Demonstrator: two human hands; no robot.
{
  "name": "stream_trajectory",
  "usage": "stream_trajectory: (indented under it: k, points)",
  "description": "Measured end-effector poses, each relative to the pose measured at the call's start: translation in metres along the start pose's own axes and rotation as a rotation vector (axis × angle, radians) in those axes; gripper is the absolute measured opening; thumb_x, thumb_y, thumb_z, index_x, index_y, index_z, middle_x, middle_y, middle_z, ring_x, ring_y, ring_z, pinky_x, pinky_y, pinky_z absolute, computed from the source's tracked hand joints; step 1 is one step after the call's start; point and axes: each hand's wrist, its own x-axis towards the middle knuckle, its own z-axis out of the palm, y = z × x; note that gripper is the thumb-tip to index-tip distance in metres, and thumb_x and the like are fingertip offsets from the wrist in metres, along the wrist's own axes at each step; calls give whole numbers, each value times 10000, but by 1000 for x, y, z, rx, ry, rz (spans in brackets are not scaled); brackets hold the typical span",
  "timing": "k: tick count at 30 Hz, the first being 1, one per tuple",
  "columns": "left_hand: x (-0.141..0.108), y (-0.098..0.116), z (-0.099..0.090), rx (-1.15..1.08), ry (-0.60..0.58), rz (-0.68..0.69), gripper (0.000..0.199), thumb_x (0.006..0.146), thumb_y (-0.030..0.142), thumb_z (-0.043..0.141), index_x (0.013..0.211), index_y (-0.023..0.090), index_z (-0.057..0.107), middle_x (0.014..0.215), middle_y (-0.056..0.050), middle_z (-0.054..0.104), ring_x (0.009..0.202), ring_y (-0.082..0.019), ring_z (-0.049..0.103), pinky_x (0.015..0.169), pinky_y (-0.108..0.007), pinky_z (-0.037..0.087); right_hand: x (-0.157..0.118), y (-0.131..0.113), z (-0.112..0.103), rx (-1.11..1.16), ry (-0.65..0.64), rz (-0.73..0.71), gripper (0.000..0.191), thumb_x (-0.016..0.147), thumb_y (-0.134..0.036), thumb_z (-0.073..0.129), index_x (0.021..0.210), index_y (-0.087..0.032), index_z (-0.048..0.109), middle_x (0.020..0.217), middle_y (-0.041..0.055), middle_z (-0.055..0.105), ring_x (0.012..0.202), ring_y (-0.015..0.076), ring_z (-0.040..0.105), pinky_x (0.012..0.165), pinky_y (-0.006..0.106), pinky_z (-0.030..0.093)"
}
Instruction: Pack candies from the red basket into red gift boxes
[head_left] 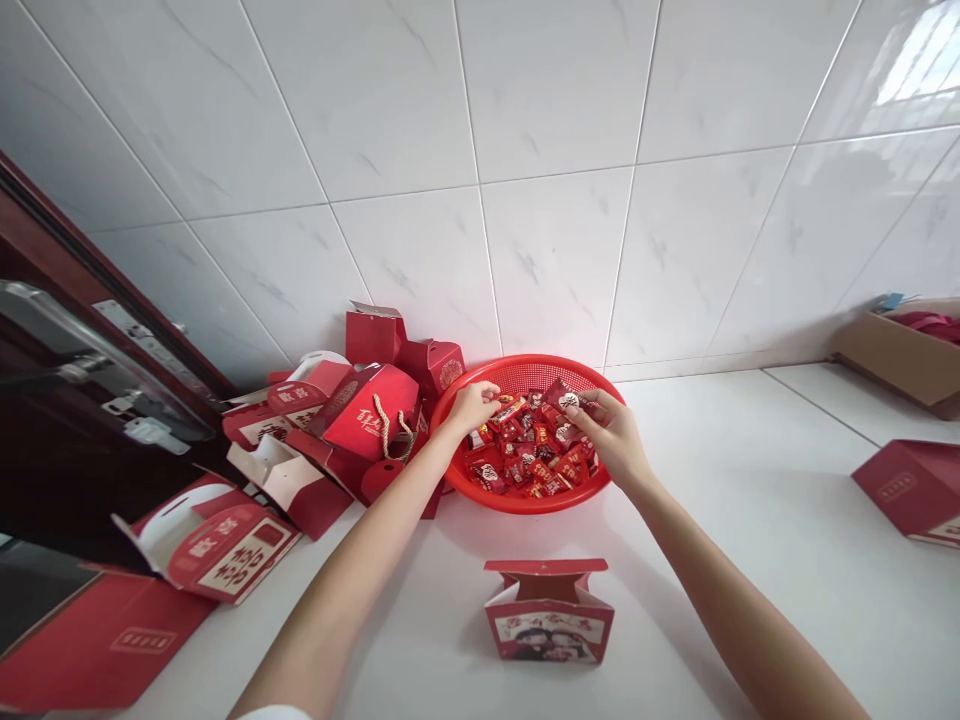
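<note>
A red plastic basket (525,505) holds a heap of red-wrapped candies (525,455). Over its right side, my right hand (611,430) is closed, pinching a dark red candy packet (561,393) with a pale emblem between thumb and fingers. My left hand (476,408) reaches over the basket's left rim with its fingers curled together beside the candies; whether something small is in them is hidden. In front of the basket, between my forearms, a small red gift box (551,622) with a cartoon couple on its face stands upright with its top open.
Several red gift boxes (371,405), some with rope handles, crowd the left side by a dark door with a metal handle (60,320). At right sit another red box (911,485) and a brown carton (896,355). A tiled wall (555,260) rises behind the white tabletop (750,500).
</note>
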Motion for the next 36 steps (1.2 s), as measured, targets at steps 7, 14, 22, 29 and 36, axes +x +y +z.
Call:
stream_trajectory:
  k: [7,14,22,29,36]
  points:
    - [-8,9,7,318,-157,-23,509,719,214,828,1210,227,696,1252,-111,718,1219,-333,646,979,-378,523,1,-1,0,37,4,58,537,587,-632,889,808,-232,605,748,5,713,662,208,705,684,358,588]
    - [-8,19,0,397,-216,48,464,716,107,784,1139,280,700,1216,-37,745,1185,-267,670,949,-320,524,0,1,-1,6,9,44,411,672,-513,834,808,-245,554,723,-12,700,703,218,714,728,369,581]
    - [6,24,-3,314,-92,48,417,916,167,572,1323,194,659,1283,-87,742,1203,-238,679,1033,-317,512,0,4,-1,9,37,50,387,676,-475,818,814,-247,538,675,-23,687,673,218,704,699,359,555]
    - [16,27,3,250,-268,111,551,816,252,707,1365,254,677,1436,-62,677,1339,-274,617,1087,-288,474,2,7,-1,84,166,-11,368,708,-457,801,845,-252,529,793,4,735,712,221,718,743,389,584]
    - [17,19,6,341,-343,-62,213,739,249,737,937,241,813,1124,-112,797,1132,-352,715,943,-381,553,6,12,0,227,328,-68,313,710,-356,780,842,-248,518,859,0,743,755,183,710,811,377,585]
